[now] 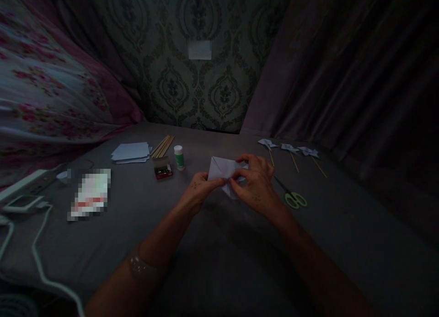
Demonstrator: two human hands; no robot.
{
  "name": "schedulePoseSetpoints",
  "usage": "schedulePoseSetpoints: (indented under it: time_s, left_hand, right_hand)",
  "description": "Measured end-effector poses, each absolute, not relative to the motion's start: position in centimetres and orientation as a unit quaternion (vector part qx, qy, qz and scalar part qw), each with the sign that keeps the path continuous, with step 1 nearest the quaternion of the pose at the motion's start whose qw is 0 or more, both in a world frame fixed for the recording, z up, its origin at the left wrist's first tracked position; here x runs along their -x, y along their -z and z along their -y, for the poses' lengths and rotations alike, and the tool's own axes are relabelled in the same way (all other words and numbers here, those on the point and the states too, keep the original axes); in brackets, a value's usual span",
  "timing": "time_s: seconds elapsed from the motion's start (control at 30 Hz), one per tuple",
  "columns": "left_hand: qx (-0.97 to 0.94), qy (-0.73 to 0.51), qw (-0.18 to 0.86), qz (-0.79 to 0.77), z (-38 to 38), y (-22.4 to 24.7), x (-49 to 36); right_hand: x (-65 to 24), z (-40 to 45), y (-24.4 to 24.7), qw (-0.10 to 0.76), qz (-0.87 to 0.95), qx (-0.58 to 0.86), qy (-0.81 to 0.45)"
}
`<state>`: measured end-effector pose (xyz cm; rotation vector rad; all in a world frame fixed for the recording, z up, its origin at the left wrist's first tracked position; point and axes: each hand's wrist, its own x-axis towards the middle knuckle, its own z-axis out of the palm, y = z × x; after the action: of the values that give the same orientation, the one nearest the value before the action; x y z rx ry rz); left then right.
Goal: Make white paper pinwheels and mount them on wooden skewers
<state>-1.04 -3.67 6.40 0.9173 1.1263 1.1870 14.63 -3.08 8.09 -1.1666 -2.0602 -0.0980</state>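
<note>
Above the middle of the table, my left hand (202, 185) grips a white paper square (218, 167) by its left side, thumb pressed near the centre. A slit runs in from one corner of the paper. On the right side, my right hand (254, 182) pinches part of the same sheet between thumb and fingers, close to its middle. The fingers hide the paper's right portion. Just right of that hand lie scissors (295, 199) with green handles. A glue stick (179, 158) with a white cap stands upright to the left of the paper.
Left of the glue are a small open box of pins (162, 169), wooden sticks (163, 146) and a stack of white paper (131, 152). Several paper pinwheels (290, 148) on sticks lie back right. A power strip (25, 186) and white cable (43, 271) occupy the left edge.
</note>
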Motion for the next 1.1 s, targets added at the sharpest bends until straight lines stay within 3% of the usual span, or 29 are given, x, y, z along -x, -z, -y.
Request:
schedulePoseSetpoints:
  time_s: [0.23, 0.33, 0.43, 0.53, 0.63, 0.73, 0.9, 1.1]
  left_hand:
    - [-0.379, -0.520, 0.574, -0.506, 3.4, -6.0, 1.1]
    - [-0.360, -0.530, 0.580, -0.503, 3.1, -5.7, 1.3]
    - [-0.335, -0.538, 0.594, -0.496, 2.9, -5.7, 1.4]
    - [-0.310, -0.541, 0.610, -0.489, 3.0, -6.2, 1.3]
    - [-0.294, -0.529, 0.635, -0.481, 3.4, -6.9, 1.1]
    - [-0.291, -0.511, 0.668, -0.457, 3.7, -7.3, 0.9]
    - [-0.325, -0.460, 0.709, -0.424, 3.8, -7.0, 1.2]
    - [-0.375, -0.410, 0.723, -0.410, 3.7, -6.5, 1.5]
  right_hand:
    - [-14.2, 3.4, -8.1, 0.392, 0.799, 0.456, 0.024]
    - [-14.8, 3.1, -9.0, 0.456, 0.762, 0.460, -0.015]
    - [-16.3, 1.9, -9.7, 0.548, 0.695, 0.454, -0.108]
    - [-17.8, 0.4, -9.5, 0.582, 0.595, 0.478, -0.280]
    - [-18.7, -0.9, -8.4, 0.533, 0.511, 0.492, -0.461]
    - [-18.8, -1.5, -7.2, 0.480, 0.506, 0.442, -0.564]
    - [-18.9, -1.4, -6.9, 0.491, 0.584, 0.319, -0.563]
    - [-20.2, -1.1, -7.6, 0.447, 0.695, 0.239, -0.510]
